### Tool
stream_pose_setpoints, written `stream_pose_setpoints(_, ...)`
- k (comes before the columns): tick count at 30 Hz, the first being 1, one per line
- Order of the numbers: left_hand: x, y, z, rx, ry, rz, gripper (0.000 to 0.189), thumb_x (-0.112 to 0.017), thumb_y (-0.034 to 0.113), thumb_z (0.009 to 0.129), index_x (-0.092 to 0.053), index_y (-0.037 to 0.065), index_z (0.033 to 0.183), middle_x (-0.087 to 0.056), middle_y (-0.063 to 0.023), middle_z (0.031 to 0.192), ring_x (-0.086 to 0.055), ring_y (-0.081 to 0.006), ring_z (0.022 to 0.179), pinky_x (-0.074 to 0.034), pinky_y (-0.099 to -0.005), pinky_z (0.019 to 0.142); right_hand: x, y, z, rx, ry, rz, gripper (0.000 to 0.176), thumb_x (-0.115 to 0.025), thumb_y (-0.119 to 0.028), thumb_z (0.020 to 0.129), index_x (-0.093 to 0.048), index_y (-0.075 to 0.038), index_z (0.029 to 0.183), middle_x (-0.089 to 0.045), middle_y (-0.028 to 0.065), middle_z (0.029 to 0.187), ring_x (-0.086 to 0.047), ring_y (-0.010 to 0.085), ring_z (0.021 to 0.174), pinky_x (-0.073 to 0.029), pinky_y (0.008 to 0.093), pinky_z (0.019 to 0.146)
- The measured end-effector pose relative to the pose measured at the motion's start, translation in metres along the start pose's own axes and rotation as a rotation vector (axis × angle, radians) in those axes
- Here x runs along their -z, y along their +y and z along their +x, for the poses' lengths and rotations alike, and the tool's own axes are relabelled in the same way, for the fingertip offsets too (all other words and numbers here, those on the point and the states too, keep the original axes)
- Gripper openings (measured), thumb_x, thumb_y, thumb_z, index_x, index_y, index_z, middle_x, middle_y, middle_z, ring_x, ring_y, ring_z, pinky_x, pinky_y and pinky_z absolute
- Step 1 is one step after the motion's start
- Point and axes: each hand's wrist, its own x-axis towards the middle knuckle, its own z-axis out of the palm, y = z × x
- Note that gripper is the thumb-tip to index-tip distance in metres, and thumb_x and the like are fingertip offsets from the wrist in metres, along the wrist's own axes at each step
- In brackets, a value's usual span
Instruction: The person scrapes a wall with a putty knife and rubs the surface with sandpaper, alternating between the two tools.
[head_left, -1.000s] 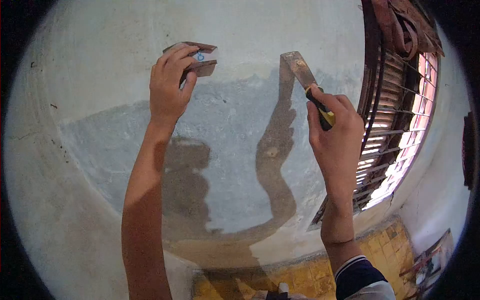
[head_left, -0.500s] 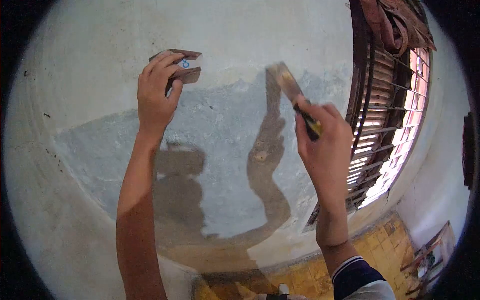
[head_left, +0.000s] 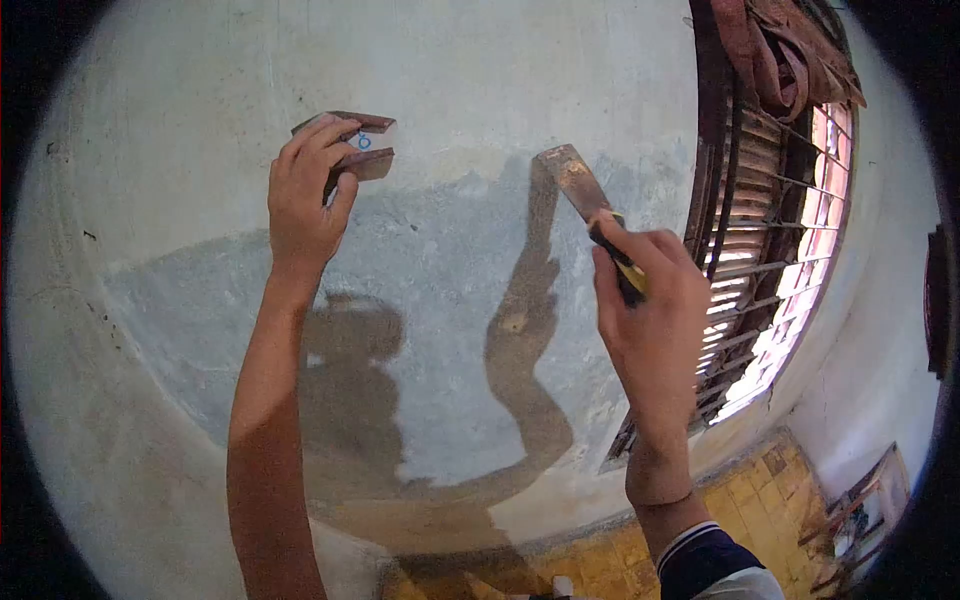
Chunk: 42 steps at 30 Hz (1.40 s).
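Observation:
Fingers bent around it, my left hand (head_left: pixel 308 205) holds a brown block-like piece (head_left: pixel 368 165) with a pale middle and a blue mark, up at the wall. What exactly this piece is, I cannot tell. My right hand (head_left: pixel 655 310) is closed on the black and yellow handle of a scraper (head_left: pixel 577 180), whose flat metal blade points up and left near the upper edge of a grey patch (head_left: pixel 440 240) on the pale wall (head_left: pixel 480 60). Shadows of my head and right arm fall across the patch.
To the right is a window with slats and metal bars (head_left: pixel 770 265), with a reddish cloth (head_left: pixel 775 60) hanging at its top. Yellow floor tiles (head_left: pixel 740 510) show below. A wooden frame-like object (head_left: pixel 870 510) stands at the lower right.
The scraper blade sits slightly lower in view and looks sharper. The left hand and its piece appear slightly further left and lower, while the window has also shifted a little left.

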Motion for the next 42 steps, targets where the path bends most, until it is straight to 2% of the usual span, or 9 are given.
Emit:
stream_pose_setpoints(3,-0.001,-0.003,-0.001,-0.019,0.008,-0.003,0.025,-0.061,0.001,0.086,-0.064,0.01,0.109,-0.068,-0.006,0.131,-0.055,-0.0299,0.133,-0.04,-0.0457,0.112,-0.014,0.002,0.013,0.017,0.033,-0.019,0.023,-0.071,-0.007,0.091,-0.075,-0.006,0.113,-0.067,0.0155,0.092,-0.072,0.0307,0.075,-0.056,0.0389,0.062)
stream_pose_setpoints(6,0.001,-0.001,-0.001,0.004,-0.007,-0.017,0.024,-0.061,0.002,0.087,-0.064,0.01,0.11,-0.068,-0.0058,0.131,-0.055,-0.0298,0.134,-0.039,-0.0455,0.113,0.008,-0.005,0.0,-0.013,0.016,0.026,0.022,-0.071,-0.008,0.091,-0.073,-0.004,0.113,-0.066,0.0162,0.092,-0.07,0.0329,0.076,-0.054,0.0402,0.065)
stream_pose_setpoints(9,0.0,-0.002,-0.001,-0.002,0.004,0.022,0.026,-0.065,0.005,0.087,-0.065,0.013,0.111,-0.067,-0.0004,0.131,-0.056,-0.0245,0.132,-0.043,-0.0438,0.109,0.003,0.0,0.001,-0.015,0.035,-0.013,0.022,-0.071,-0.006,0.091,-0.073,-0.004,0.113,-0.066,0.0162,0.091,-0.07,0.0327,0.075,-0.055,0.0401,0.065)
stream_pose_setpoints(18,0.001,0.0,-0.001,0.024,-0.001,-0.008,0.026,-0.066,0.005,0.087,-0.065,0.013,0.111,-0.067,-0.0004,0.132,-0.055,-0.0251,0.133,-0.042,-0.0443,0.109,0.009,0.005,0.001,-0.056,0.051,-0.073,0.021,-0.073,-0.004,0.089,-0.075,-0.004,0.111,-0.066,0.0165,0.086,-0.069,0.0328,0.07,-0.053,0.0402,0.064)
stream_pose_setpoints(20,0.0,0.003,-0.001,0.035,-0.006,-0.014,0.024,-0.063,0.002,0.087,-0.064,0.011,0.11,-0.068,-0.0042,0.131,-0.055,-0.0283,0.132,-0.041,-0.0452,0.112,0.01,0.009,0.004,-0.094,0.037,-0.049,0.021,-0.072,-0.003,0.089,-0.075,-0.004,0.11,-0.066,0.0163,0.086,-0.069,0.0323,0.07,-0.053,0.04,0.063)
stream_pose_setpoints(24,0.001,0.001,0.0,0.015,-0.008,0.002,0.023,-0.06,0.002,0.087,-0.064,0.009,0.109,-0.068,-0.0065,0.131,-0.056,-0.0302,0.132,-0.04,-0.0453,0.113,0.015,0.014,-0.001,-0.018,0.109,0.011,0.019,-0.072,-0.006,0.09,-0.075,-0.003,0.109,-0.066,0.0175,0.086,-0.068,0.0347,0.072,-0.053,0.0415,0.063)
stream_pose_setpoints(30,0.002,0.002,0.001,0.017,-0.009,-0.004,0.023,-0.06,0.001,0.087,-0.065,0.009,0.108,-0.068,-0.007,0.13,-0.056,-0.0299,0.132,-0.04,-0.0457,0.112,0.017,0.012,-0.005,-0.036,0.041,-0.004,0.021,-0.071,-0.006,0.091,-0.073,-0.005,0.112,-0.066,0.0157,0.088,-0.069,0.0338,0.073,-0.054,0.0406,0.064)
stream_pose_setpoints(33,0.001,0.001,0.0,0.02,0.003,-0.007,0.026,-0.066,0.002,0.084,-0.066,0.013,0.108,-0.067,-0.0022,0.131,-0.056,-0.0261,0.132,-0.042,-0.0435,0.109,0.013,0.01,-0.002,-0.017,0.075,-0.004,0.02,-0.071,-0.008,0.092,-0.073,-0.005,0.111,-0.065,0.0156,0.087,-0.069,0.0331,0.073,-0.054,0.0399,0.063)
stream_pose_setpoints(42,0.002,0.003,0.001,0.022,-0.003,-0.008,0.026,-0.067,0.003,0.084,-0.066,0.012,0.108,-0.068,-0.0017,0.131,-0.055,-0.0259,0.133,-0.042,-0.0433,0.108,0.008,0.018,0.0,-0.048,0.066,0.019,0.023,-0.073,-0.007,0.09,-0.074,-0.004,0.113,-0.066,0.0162,0.089,-0.07,0.0313,0.074,-0.055,0.0382,0.066)
